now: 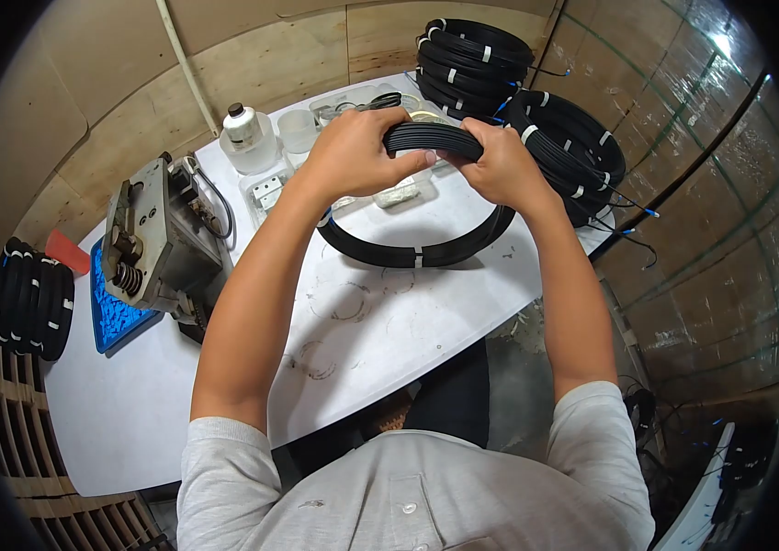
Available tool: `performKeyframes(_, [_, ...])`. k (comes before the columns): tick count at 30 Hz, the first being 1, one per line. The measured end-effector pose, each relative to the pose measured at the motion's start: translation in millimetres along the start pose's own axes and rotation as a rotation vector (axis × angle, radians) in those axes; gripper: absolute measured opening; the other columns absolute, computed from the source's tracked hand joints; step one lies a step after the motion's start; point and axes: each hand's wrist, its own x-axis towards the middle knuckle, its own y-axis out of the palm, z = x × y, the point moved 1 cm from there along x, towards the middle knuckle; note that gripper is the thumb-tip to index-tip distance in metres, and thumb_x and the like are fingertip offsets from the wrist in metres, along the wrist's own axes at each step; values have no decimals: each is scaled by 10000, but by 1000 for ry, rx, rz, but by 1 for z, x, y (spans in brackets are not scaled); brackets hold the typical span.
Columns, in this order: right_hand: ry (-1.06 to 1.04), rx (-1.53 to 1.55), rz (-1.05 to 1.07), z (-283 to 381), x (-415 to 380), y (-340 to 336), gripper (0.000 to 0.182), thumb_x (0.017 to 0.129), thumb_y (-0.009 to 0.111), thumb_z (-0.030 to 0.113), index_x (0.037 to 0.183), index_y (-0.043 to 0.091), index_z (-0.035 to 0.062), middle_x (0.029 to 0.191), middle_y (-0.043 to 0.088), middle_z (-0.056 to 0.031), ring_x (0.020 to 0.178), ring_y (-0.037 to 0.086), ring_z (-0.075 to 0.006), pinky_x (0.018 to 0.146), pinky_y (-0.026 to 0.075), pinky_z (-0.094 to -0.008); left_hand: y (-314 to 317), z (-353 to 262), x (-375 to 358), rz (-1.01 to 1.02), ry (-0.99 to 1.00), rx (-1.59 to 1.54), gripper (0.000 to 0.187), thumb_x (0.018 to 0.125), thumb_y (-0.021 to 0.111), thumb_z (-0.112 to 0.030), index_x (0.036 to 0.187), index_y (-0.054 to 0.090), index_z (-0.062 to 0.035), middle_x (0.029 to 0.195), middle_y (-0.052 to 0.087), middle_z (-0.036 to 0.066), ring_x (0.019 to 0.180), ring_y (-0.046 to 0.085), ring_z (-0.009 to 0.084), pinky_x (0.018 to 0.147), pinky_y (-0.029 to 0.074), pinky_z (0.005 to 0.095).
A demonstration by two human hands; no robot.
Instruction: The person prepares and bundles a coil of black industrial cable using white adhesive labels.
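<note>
A coil of black cable (366, 250) is held up over the white table, tilted, its near side low with a white tie round it. My left hand (362, 156) grips the far part of the coil from the left, thumb below and fingers over the top. From the right, my right hand (504, 165) closes round the same far part, its fingertips partly hidden behind the strands. A short stretch of the bundled cable shows between both hands.
Stacked black coils (472, 69) and another coil pile (573, 151) stand at the back right. A metal machine (164, 239) is on the left, beside a blue tray (118, 308) of small blue parts, a red piece (68, 251) and more coils (31, 298). Behind are a bottle (242, 127) and clear containers.
</note>
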Motion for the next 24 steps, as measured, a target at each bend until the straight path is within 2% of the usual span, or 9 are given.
performKeyframes(5, [-12, -31, 5, 10, 4, 2, 235, 874, 768, 178, 1042, 701, 28, 857, 730, -212, 742, 703, -377, 688, 544, -419, 5, 25, -3, -33, 16, -487, 534, 920, 629, -496, 1157, 686, -20, 806, 641, 128, 726, 582, 199, 667, 461, 343])
performKeyframes(6, [-15, -31, 2, 11, 5, 3, 235, 874, 768, 178, 1042, 701, 28, 857, 730, -212, 742, 703, -377, 688, 544, -419, -4, 20, -6, 26, -22, -340, 427, 903, 680, -371, 1152, 680, -24, 864, 671, 137, 757, 622, 229, 692, 493, 353])
performKeyframes(7, [-24, -43, 17, 11, 6, 5, 226, 880, 768, 175, 1031, 686, 29, 863, 725, -208, 747, 703, -367, 685, 539, -412, -5, 19, -6, 24, -18, -337, 427, 903, 680, -371, 1152, 680, -24, 864, 671, 137, 757, 622, 229, 692, 493, 353])
performKeyframes(10, [-25, -100, 44, 25, 9, 5, 222, 884, 771, 173, 1021, 667, 31, 873, 721, -205, 748, 704, -362, 677, 534, -406, -1, 5, -4, -134, 219, -8, 294, 811, 735, -99, 1091, 665, -42, 880, 712, 182, 817, 687, 350, 726, 530, 445])
performKeyframes(13, [-79, -148, 37, 20, 9, 7, 250, 868, 784, 173, 1030, 651, 36, 864, 725, -192, 733, 702, -362, 663, 538, -405, 2, 1, 0, -22, 16, 177, 242, 820, 720, -105, 1045, 652, -50, 806, 701, 189, 765, 673, 384, 687, 516, 473])
performKeyframes(17, [-156, -19, -41, 16, 0, 0, 315, 858, 810, 198, 1068, 641, 35, 842, 731, -140, 709, 707, -285, 666, 540, -373, -7, 3, -12, -111, -20, 55, 179, 814, 692, -94, 985, 649, -66, 764, 697, 178, 755, 672, 416, 669, 509, 498])
performKeyframes(19, [-153, 43, -58, 6, -2, 0, 333, 859, 815, 205, 1082, 639, 34, 845, 731, -121, 696, 699, -253, 670, 540, -364, -10, 14, -24, -92, -89, 4, 167, 854, 710, -105, 1000, 658, -45, 786, 705, 189, 743, 677, 407, 668, 506, 470])
performKeyframes(21, [62, 189, 46, -6, -4, 7, 299, 875, 804, 186, 1079, 650, 31, 879, 734, -106, 701, 669, -210, 703, 538, -346, -3, 30, -36, -187, -166, -187, 180, 890, 731, -132, 1020, 667, -25, 815, 714, 196, 726, 683, 378, 675, 510, 428])
performKeyframes(24, [-10, 145, 2, -5, 0, 14, 216, 910, 754, 166, 1064, 670, 39, 863, 726, -141, 696, 655, -242, 703, 525, -349, -2, 42, -38, -176, -188, -201, 205, 903, 748, -157, 1029, 669, -16, 820, 716, 188, 703, 675, 301, 678, 507, 393])
